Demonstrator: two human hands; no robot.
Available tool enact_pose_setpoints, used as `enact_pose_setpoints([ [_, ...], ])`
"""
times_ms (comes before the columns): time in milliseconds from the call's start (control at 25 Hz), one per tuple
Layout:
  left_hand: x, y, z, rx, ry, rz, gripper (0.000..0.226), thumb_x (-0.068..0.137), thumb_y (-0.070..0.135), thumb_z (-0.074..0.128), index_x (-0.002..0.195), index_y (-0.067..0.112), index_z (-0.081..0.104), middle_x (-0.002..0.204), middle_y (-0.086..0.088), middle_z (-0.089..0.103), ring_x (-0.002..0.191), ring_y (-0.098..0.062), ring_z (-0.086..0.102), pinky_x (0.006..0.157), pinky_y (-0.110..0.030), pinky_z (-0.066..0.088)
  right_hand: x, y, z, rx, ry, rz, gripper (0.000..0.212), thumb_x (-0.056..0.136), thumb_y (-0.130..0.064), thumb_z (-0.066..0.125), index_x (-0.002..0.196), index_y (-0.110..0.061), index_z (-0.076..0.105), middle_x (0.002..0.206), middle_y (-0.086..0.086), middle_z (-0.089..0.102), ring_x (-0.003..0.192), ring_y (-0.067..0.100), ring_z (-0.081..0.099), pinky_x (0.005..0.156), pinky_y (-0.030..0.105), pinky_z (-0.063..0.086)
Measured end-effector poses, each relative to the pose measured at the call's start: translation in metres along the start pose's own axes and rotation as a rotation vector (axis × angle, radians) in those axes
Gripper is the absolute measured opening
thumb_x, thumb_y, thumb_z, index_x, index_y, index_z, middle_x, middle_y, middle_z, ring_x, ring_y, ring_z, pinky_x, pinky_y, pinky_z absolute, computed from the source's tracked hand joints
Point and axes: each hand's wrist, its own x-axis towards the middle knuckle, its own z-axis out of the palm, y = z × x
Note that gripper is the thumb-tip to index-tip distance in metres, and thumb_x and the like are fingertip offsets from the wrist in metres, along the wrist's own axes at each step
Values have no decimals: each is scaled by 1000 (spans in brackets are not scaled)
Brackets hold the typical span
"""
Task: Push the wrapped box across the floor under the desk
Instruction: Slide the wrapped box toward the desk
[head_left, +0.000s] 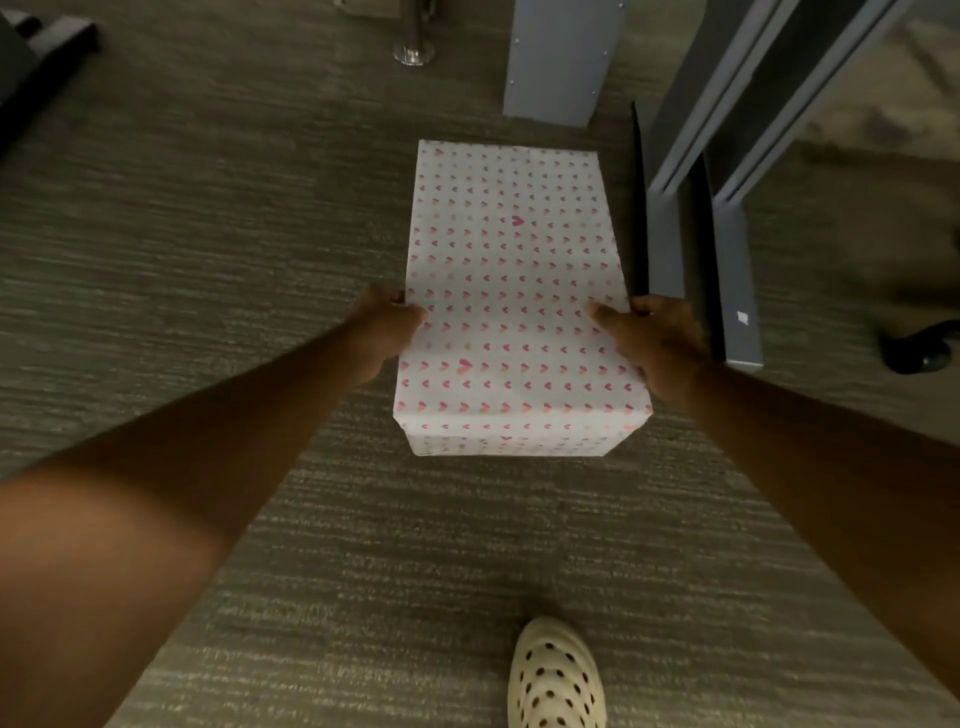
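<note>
Beside desk leg (732, 280), box (511, 291) gripped.

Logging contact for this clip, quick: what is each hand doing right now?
Left hand: closed on the wrapped box's left side.
Right hand: closed on its right side.

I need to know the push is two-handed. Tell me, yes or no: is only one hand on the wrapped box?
No: the left hand and right hand each clasp an opposite side of the wrapped box.

Matt paper-wrapped box (511, 291), ribbed carpet (208, 218)
</note>
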Motion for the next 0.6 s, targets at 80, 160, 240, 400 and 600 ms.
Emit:
enact_pose_setpoints([
  [80,21,11,3,-20,-3,11,33,95,16,54,128,11,56,130,-8,59,119,-30,57,77,-35,47,21,0,3,28,-4,-1,52,84,-46,76,123,-13,67,127,8,71,109,29,71,95,46,59],
  [160,37,21,2,-29,-24,17,32,95,13,52,128,10,56,131,-8,59,120,-31,57,85,-41,49,39,-3,7,58,1,13,54,84,-46,77,125,-12,66,128,10,70,110,29,70,95,48,59],
  [240,55,28,3,-25,-32,32,30,96,10,51,125,7,57,129,-8,60,120,-31,57,92,-46,49,58,-5,12,50,15,14,54,84,-47,77,124,-12,66,127,9,70,110,29,70,95,47,60],
  [400,85,38,7,-31,-23,38,35,96,10,51,130,2,53,133,-12,58,122,-33,55,100,-50,47,92,-8,20,30,44,-3,55,83,-47,77,124,-12,65,126,11,69,110,30,70,93,47,61],
  [600,108,48,15,0,2,38,34,97,9,48,129,1,55,132,-16,58,120,-35,56,98,-50,48,120,-8,23,6,61,11,60,78,-51,80,120,-11,65,122,13,70,105,31,71,87,47,63],
])
